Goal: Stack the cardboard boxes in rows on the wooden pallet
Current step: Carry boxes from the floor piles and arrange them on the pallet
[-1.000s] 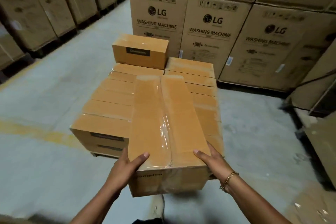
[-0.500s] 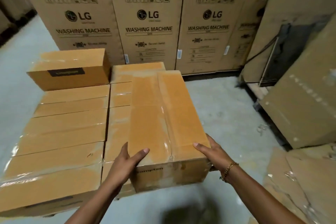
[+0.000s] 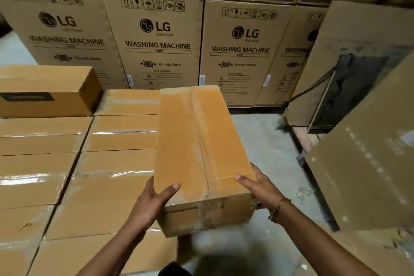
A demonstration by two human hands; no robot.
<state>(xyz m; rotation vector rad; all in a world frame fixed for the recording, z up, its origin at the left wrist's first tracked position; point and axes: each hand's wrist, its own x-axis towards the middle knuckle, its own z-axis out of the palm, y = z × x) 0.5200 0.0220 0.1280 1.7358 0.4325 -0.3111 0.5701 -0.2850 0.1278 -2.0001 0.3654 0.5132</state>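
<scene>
Carried box (image 3: pixel 201 152) is held above the stacked layer's (image 3: pixel 112 186) right edge, partly out past it. Left hand (image 3: pixel 152 201) and right hand (image 3: pixel 259 188) clasp its near corners, thumbs on top, other fingers hidden. Risk: both grips sit at 1 end, so the far end may dip; released here, it would overhang. Count: 1 carried box, 1 upper box (image 3: pixel 44 92) on the layer's far left, 4 washing-machine cartons (image 3: pixel 156 40) behind it. Pallet unseen.

l hand (image 3: pixel 152 201), r hand (image 3: pixel 261 188) (both curled)
</scene>
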